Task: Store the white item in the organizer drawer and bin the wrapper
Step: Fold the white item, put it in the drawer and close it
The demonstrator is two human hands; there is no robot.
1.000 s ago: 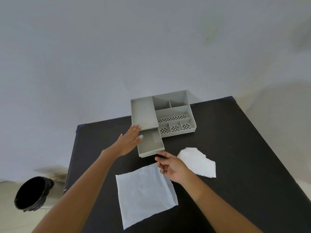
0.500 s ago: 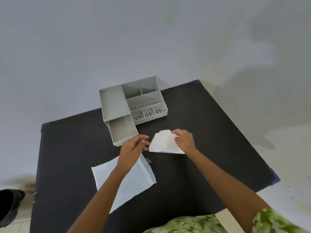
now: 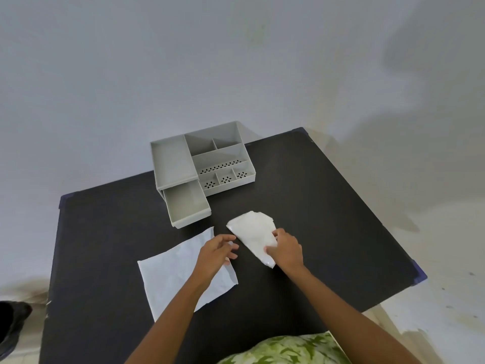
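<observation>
A folded white item (image 3: 253, 233) lies on the black table (image 3: 328, 211), just in front of the grey organizer (image 3: 220, 156). The organizer's drawer (image 3: 187, 204) is pulled out and holds nothing I can see. My right hand (image 3: 286, 249) grips the near right edge of the white item. A flat pale wrapper (image 3: 173, 271) lies to the left of it. My left hand (image 3: 216, 249) hovers over the wrapper's right side, fingers apart, holding nothing.
A black bin (image 3: 11, 324) stands on the floor beyond the table's left edge. The organizer sits at the table's far edge against a grey wall. A green patterned garment (image 3: 286, 349) shows at the bottom.
My left hand left the drawer and came over the wrapper. My right hand reached the white item and took hold of it. The camera view shifted right.
</observation>
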